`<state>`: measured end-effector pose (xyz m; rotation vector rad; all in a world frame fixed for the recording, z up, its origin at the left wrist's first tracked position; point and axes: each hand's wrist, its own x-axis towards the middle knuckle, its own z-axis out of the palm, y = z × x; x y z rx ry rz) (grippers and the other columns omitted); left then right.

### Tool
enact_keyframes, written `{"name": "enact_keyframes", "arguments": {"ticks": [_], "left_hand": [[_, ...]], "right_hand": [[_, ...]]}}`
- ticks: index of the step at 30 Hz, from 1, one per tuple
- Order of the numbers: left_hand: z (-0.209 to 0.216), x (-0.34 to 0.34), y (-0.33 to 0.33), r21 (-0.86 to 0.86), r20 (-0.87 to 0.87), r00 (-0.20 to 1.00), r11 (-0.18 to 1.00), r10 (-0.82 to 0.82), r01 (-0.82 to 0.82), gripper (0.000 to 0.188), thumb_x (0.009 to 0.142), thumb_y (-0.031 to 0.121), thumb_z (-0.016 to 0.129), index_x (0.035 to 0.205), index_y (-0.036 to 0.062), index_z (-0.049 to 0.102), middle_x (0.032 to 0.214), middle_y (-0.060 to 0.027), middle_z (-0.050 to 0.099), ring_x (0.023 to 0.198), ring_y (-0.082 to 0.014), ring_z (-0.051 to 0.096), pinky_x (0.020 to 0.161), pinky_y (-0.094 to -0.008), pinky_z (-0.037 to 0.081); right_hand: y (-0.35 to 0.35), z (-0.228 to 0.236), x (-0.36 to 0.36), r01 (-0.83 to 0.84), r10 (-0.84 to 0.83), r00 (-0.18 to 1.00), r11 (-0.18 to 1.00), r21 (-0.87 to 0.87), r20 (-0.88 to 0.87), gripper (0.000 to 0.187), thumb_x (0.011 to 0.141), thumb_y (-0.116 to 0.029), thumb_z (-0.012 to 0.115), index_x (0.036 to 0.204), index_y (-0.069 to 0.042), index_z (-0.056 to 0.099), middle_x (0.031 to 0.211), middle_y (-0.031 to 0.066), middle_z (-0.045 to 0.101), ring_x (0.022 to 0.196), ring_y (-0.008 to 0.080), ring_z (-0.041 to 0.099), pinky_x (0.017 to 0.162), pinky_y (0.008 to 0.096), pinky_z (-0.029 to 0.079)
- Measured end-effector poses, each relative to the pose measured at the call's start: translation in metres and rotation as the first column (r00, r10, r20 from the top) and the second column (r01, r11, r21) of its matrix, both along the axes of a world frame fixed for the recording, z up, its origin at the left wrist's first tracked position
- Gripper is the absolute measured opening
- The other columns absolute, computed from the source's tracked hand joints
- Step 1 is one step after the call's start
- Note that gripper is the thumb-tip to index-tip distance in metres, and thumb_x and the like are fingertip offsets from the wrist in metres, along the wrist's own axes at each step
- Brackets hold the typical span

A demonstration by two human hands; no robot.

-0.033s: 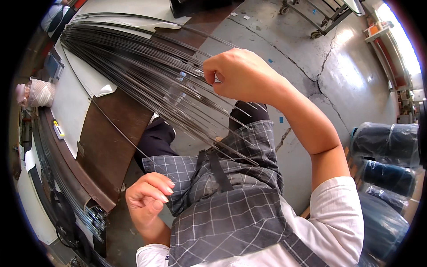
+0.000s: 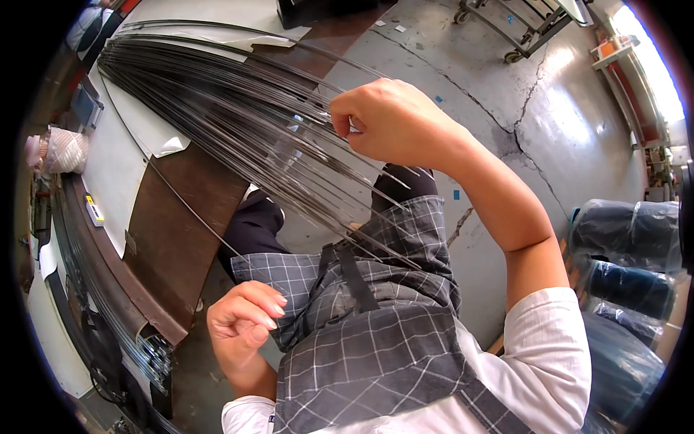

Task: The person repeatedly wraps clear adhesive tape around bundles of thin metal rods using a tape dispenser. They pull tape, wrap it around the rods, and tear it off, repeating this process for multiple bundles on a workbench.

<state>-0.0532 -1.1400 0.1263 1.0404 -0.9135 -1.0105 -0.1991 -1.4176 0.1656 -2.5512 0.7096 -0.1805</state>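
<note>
A large bundle of thin dark rods (image 2: 217,108) fans out from the upper left of the table toward my lap. Its loose ends hang over the floor and over my checked apron (image 2: 361,347). My right hand (image 2: 376,119) is closed at the upper side of the fan, thumb and fingers pinched around a rod; its grip is partly hidden by the hand. Low at the left, my left hand (image 2: 249,318) hovers in front of the apron, fingers loosely bent, with nothing visible in them. One separate rod (image 2: 181,199) runs from the bundle's far end down toward the apron, above that hand.
The table has a white sheet (image 2: 119,173) and a brown covering (image 2: 181,224). A wrapped roll (image 2: 69,150) and a small yellow-and-white box (image 2: 95,210) lie at left. Plastic-wrapped dark rolls (image 2: 625,231) are stacked at right. A wheeled cart (image 2: 520,32) stands on the cracked floor.
My left hand has shifted very slightly to the right. My right hand and the bundle of rods look the same.
</note>
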Motion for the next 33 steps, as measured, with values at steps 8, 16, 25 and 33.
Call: {"name": "enact_keyframes", "arguments": {"ticks": [8,16,25,33], "left_hand": [[-0.011,-0.009,0.006,0.111,-0.119,0.992,0.993,-0.031,0.044,0.019,0.071,0.017,0.072,0.07,0.0001,0.063,0.079,-0.0139,0.062,0.079,-0.0243,0.06,0.074,-0.0351,0.047],[-0.017,-0.003,0.017,0.082,-0.213,0.971,0.989,-0.105,0.125,0.016,0.07,0.014,0.07,0.068,0.0003,0.063,0.077,-0.0146,0.062,0.075,-0.0249,0.06,0.071,-0.0359,0.048],[-0.033,0.003,0.02,0.131,-0.224,0.964,0.976,-0.143,0.175,0.015,0.07,0.014,0.07,0.069,0.0003,0.064,0.079,-0.0145,0.062,0.079,-0.0253,0.06,0.075,-0.0364,0.048],[-0.086,0.007,0.016,0.315,-0.322,0.93,0.906,-0.178,0.283,0.011,0.075,0.011,0.066,0.076,-0.0006,0.063,0.091,-0.0149,0.061,0.088,-0.0194,0.057,0.079,-0.0292,0.042]], "right_hand": [[-0.015,-0.014,0.002,-0.045,0.047,0.999,0.996,-0.071,0.023,0.012,0.066,-0.005,0.055,0.076,-0.006,0.063,0.063,0.009,0.058,0.063,0.0269,0.057,0.059,0.0361,0.045],[-0.012,0.004,0.004,-0.05,0.052,0.999,0.994,0.098,-0.018,0.013,0.069,-0.009,0.057,0.078,-0.005,0.066,0.059,0.0054,0.053,0.056,0.0173,0.052,0.055,0.0313,0.043],[-0.027,0.003,-0.015,0.027,-0.044,0.995,0.982,0.186,0.087,0.014,0.075,-0.012,0.06,0.081,0.0,0.065,0.061,0.0047,0.057,0.056,0.0103,0.051,0.052,0.025,0.041],[-0.024,0.002,-0.026,0.052,-0.061,0.998,0.931,0.36,0.013,0.017,0.077,-0.016,0.063,0.082,0.0,0.067,0.059,0.0034,0.057,0.053,0.0087,0.049,0.049,0.0253,0.04]]}}
